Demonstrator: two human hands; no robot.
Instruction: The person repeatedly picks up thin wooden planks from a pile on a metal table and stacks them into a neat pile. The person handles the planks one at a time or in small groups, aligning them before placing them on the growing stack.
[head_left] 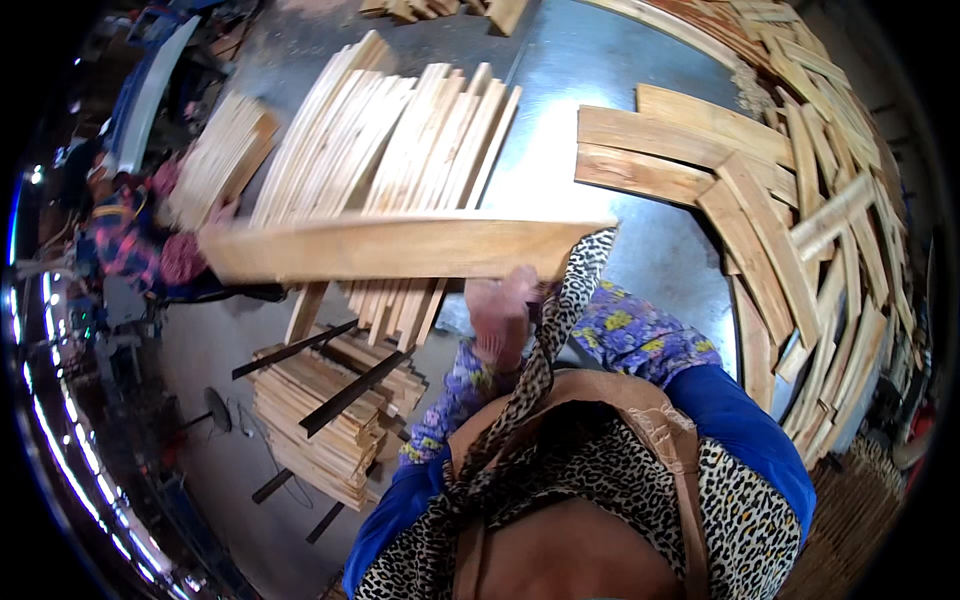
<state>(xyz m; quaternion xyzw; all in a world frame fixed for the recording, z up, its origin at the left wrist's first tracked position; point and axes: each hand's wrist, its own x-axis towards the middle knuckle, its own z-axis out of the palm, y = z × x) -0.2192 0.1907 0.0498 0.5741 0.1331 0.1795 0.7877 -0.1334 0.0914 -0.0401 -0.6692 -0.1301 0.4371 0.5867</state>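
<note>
A long wooden board (pixel 390 248) stretches sideways in front of me, above the near ends of the stacked strips, its left end smeared by motion. My left hand (pixel 500 312), in a flowered purple sleeve, is closed on its lower edge near the right end; the fingers are blurred. My right hand is hidden behind a leopard-print cloth strap (pixel 575 290) and the board's right end; only its flowered sleeve (pixel 650 335) shows. Beyond the board, upright rows of pale wooden strips (pixel 335 140) stand close together on the metal table (pixel 560 50).
Loose boards (pixel 650 125) lie in a heap along the right side. Below left, a stack of boards (pixel 310 430) sits near dark metal bars (pixel 355 390). At the far left a person (pixel 130 235) in patterned clothes is beside another bundle of strips (pixel 225 160).
</note>
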